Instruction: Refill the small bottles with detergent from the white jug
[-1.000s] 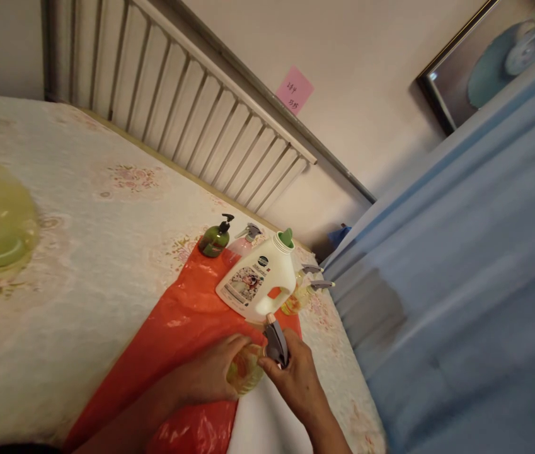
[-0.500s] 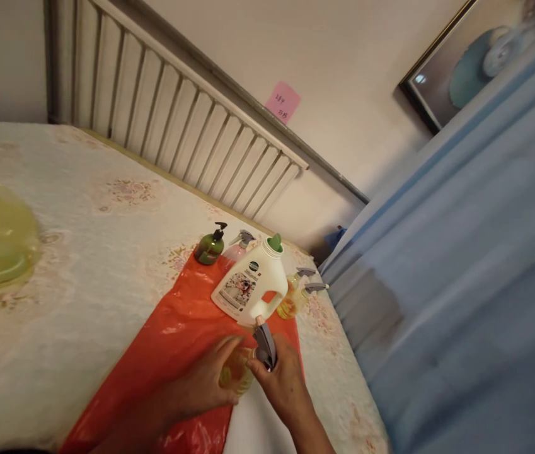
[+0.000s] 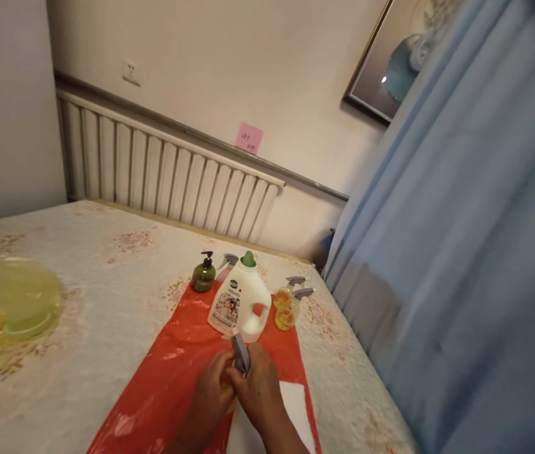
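Observation:
Between my hands is a spray bottle with a grey trigger head (image 3: 240,354); its body is mostly hidden by my fingers. My left hand (image 3: 211,389) wraps round the body, while my right hand (image 3: 258,383) grips the spray head at the neck. Just beyond stands a white detergent jug (image 3: 236,290) with a green piece in its mouth. A dark green pump bottle (image 3: 203,277) is left of the jug, and a pinkish spray bottle (image 3: 223,273) is partly hidden behind it. To its right are two yellowish spray bottles, one nearer (image 3: 287,315) and one behind (image 3: 281,296).
Under these things lies a red plastic sheet (image 3: 166,359), with a white cloth or paper (image 3: 295,400) by my right forearm. A translucent yellow basin-like object (image 3: 26,293) rests at left on the floral cover (image 3: 106,302). A blue curtain (image 3: 418,252) hangs at right; a radiator (image 3: 163,170) lines the wall.
The view has levelled and tilted up. My hands and the spray bottle appear slightly further left and closer together, with the bottle's body now more covered. The white cloth or paper shows more.

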A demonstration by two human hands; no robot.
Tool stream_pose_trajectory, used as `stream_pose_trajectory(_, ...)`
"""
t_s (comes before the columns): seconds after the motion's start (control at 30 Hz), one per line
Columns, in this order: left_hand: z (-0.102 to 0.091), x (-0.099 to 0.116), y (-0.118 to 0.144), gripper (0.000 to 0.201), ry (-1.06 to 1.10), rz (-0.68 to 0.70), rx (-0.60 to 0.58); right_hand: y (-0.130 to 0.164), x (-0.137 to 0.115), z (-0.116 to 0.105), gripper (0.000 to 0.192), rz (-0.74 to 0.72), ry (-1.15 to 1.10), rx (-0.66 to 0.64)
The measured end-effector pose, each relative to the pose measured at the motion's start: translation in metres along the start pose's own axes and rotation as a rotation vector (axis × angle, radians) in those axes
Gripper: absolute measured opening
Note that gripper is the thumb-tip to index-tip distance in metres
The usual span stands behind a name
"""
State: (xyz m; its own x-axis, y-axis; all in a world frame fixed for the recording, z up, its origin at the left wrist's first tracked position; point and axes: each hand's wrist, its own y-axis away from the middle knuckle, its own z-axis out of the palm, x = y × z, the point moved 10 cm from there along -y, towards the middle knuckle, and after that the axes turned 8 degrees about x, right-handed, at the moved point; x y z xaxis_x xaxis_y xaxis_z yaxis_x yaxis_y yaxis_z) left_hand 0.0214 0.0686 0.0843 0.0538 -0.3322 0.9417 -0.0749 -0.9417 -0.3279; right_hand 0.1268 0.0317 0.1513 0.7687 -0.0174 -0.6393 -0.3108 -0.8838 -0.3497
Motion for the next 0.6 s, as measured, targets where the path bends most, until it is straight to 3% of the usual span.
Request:
stream_pose_trajectory(0.37,0.002,0.013,0.004,0.021,-0.024,-0.024,0.032,0.001,0.003,-0.004,0.015,-0.054,-0.109,0.071)
stream_pose_trajectory(0.6,0.004,0.024,0.003,0.021,-0.016,0.029,0.016,0.001,-0.001,-0.008,0.016,-0.173,-0.357,-0.034)
